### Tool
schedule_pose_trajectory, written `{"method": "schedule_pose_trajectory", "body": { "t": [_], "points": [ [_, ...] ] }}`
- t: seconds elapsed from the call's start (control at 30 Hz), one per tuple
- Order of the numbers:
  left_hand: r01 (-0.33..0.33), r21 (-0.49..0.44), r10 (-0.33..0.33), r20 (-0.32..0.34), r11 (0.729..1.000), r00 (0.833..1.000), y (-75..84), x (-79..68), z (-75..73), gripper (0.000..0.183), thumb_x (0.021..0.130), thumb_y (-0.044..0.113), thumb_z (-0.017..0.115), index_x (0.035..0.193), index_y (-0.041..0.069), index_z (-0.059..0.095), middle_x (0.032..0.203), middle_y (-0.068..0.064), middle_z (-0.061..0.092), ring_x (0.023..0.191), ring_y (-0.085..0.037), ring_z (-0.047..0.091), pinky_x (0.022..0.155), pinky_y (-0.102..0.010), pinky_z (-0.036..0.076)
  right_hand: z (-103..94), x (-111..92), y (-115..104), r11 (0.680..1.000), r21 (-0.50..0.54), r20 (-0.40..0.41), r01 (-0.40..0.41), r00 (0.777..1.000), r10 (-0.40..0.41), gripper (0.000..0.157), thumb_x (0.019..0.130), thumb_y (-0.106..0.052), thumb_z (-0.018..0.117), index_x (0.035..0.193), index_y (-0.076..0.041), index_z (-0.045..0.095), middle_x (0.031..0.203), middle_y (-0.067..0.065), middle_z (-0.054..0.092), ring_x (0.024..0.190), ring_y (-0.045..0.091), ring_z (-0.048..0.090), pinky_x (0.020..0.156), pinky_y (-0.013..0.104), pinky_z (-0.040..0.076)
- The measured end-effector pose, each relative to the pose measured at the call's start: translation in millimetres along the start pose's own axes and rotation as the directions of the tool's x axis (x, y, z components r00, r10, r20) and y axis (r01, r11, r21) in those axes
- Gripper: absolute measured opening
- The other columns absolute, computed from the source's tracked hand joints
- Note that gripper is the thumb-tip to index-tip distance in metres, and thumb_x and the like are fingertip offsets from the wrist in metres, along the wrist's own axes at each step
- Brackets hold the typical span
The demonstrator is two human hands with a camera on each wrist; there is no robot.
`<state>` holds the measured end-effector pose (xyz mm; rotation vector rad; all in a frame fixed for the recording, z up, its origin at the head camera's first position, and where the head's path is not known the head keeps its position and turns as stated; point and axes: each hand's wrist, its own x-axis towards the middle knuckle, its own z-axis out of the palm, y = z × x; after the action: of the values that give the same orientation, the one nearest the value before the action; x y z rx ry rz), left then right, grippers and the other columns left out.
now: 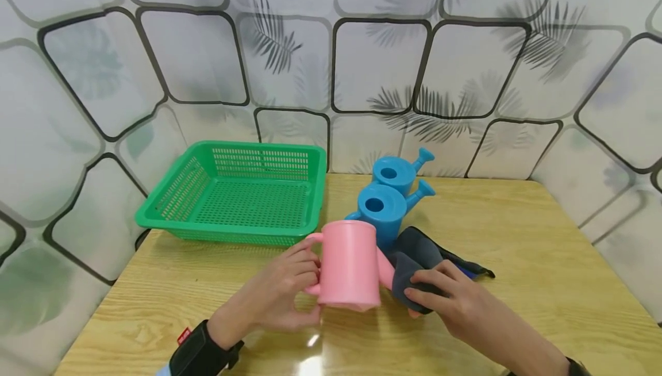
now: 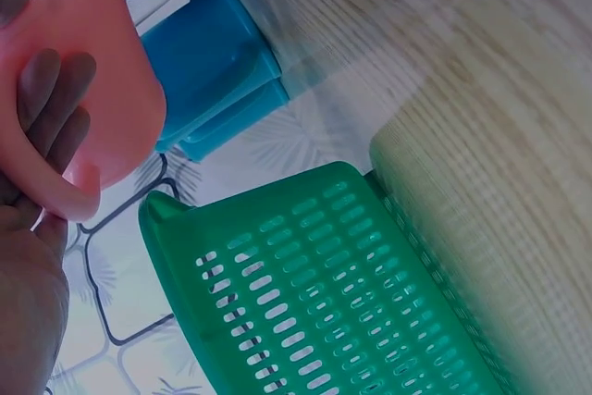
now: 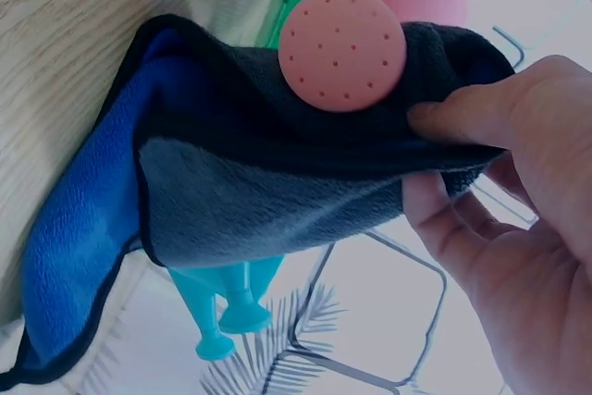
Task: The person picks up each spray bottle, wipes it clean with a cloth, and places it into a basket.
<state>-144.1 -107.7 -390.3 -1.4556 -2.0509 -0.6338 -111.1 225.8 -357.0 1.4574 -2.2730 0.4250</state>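
My left hand grips a smooth pink plastic watering can by its curved handle at the near middle of a pale wood-grain worktop, while my right hand pinches a soft grey-and-blue cloth with black edging around its spout. I appear to be mid-wipe, near the round, perforated sprinkler head; the next move likely calls for a steady handle and the cloth worked along the spout. I cannot tell whether the can touches the worktop. The count: one pink can, one cloth, two glossy blue plastic watering cans standing one behind the other, and one green slotted plastic basket to the left.
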Motion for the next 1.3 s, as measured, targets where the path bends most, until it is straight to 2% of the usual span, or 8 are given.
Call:
{"method": "schedule_pose_trajectory", "body": {
  "t": [0.07,0.13,0.3,0.7,0.83,0.97,1.03,1.3],
  "points": [
    [0.011,0.001,-0.011,0.002,1.000,1.000,0.1,-0.8,-0.9,0.019,0.058,0.017,0.074,0.070,0.011,0.060,0.070,0.004,0.064,0.082,-0.014,0.058,0.110,-0.045,0.037,-0.5,-2.2,-0.7,1.000,-0.007,-0.016,0.026,1.000,-0.026,0.051,0.105,-0.021,0.023,0.108,-0.011,0.073,0.108,0.010,0.065,0.086,0.023,0.052,0.056,0.031,0.054],
    [0.016,0.002,-0.016,0.006,1.000,1.000,0.1,-0.7,-1.3,0.019,0.059,0.018,0.074,0.070,0.011,0.060,0.071,0.004,0.064,0.082,-0.014,0.058,0.110,-0.045,0.037,-2.7,-2.9,-2.3,0.999,-0.019,-0.010,0.036,0.999,-0.037,0.028,0.101,-0.014,0.046,0.107,-0.010,0.073,0.107,0.011,0.065,0.086,0.024,0.053,0.055,0.031,0.054],
    [0.014,0.006,-0.014,0.009,1.000,1.000,-0.1,-0.6,-0.2,0.020,0.058,0.019,0.075,0.069,0.012,0.060,0.071,0.003,0.066,0.084,-0.014,0.060,0.110,-0.046,0.037,-9.7,-1.2,-8.7,0.999,-0.037,0.063,0.019,0.998,-0.016,0.068,0.043,0.013,0.080,0.107,-0.010,0.073,0.107,0.010,0.065,0.086,0.023,0.052,0.056,0.031,0.054],
    [-0.045,0.035,0.043,0.048,0.998,0.998,8.5,3.8,2.3,0.022,0.058,0.021,0.074,0.074,0.010,0.062,0.074,0.004,0.064,0.085,-0.013,0.057,0.109,-0.044,0.039,-2.4,5.1,-14.3,0.997,-0.074,0.049,-0.002,0.999,0.006,0.074,0.042,0.007,0.086,0.113,-0.010,0.071,0.112,0.011,0.064,0.092,0.025,0.053,0.061,0.036,0.058],
    [-0.077,0.066,0.073,0.065,0.995,0.995,13.3,9.1,2.3,0.020,0.060,0.022,0.073,0.072,0.011,0.061,0.072,0.004,0.063,0.084,-0.013,0.057,0.111,-0.042,0.036,-4.9,4.2,-16.7,0.997,-0.048,0.001,-0.066,0.998,0.067,0.058,0.062,-0.004,0.087,0.118,-0.010,0.069,0.115,0.010,0.063,0.097,0.025,0.055,0.065,0.041,0.059],
    [-0.088,0.105,0.082,0.063,0.991,0.995,14.5,13.5,-1.9,0.018,0.061,0.022,0.072,0.071,0.011,0.061,0.074,0.003,0.065,0.084,-0.014,0.057,0.110,-0.042,0.037,-7.8,3.0,-17.6,0.990,-0.089,-0.139,-0.106,0.986,0.093,0.033,0.101,-0.030,0.049,0.115,-0.010,0.071,0.110,0.010,0.065,0.093,0.023,0.057,0.062,0.043,0.059],
    [-0.078,0.127,0.073,0.045,0.989,0.996,11.4,15.7,-7.3,0.017,0.062,0.022,0.071,0.070,0.011,0.061,0.075,0.002,0.066,0.085,-0.016,0.058,0.110,-0.044,0.038,-9.4,3.2,-16.2,0.983,-0.133,-0.217,-0.125,0.972,0.095,0.051,0.105,-0.034,0.029,0.111,-0.010,0.073,0.106,0.010,0.066,0.088,0.021,0.057,0.058,0.042,0.058],
    [0.054,0.203,-0.025,-0.142,0.978,0.990,-21.2,8.3,-53.9,0.016,0.066,0.019,0.071,0.075,0.006,0.066,0.075,-0.003,0.069,0.085,-0.022,0.062,0.106,-0.055,0.038,-14.9,-8.8,-3.5,0.966,-0.159,-0.314,-0.203,0.938,0.145,0.053,0.104,-0.033,0.032,0.103,-0.004,0.076,0.101,0.015,0.066,0.086,0.023,0.059,0.060,0.034,0.057]
  ]
}}
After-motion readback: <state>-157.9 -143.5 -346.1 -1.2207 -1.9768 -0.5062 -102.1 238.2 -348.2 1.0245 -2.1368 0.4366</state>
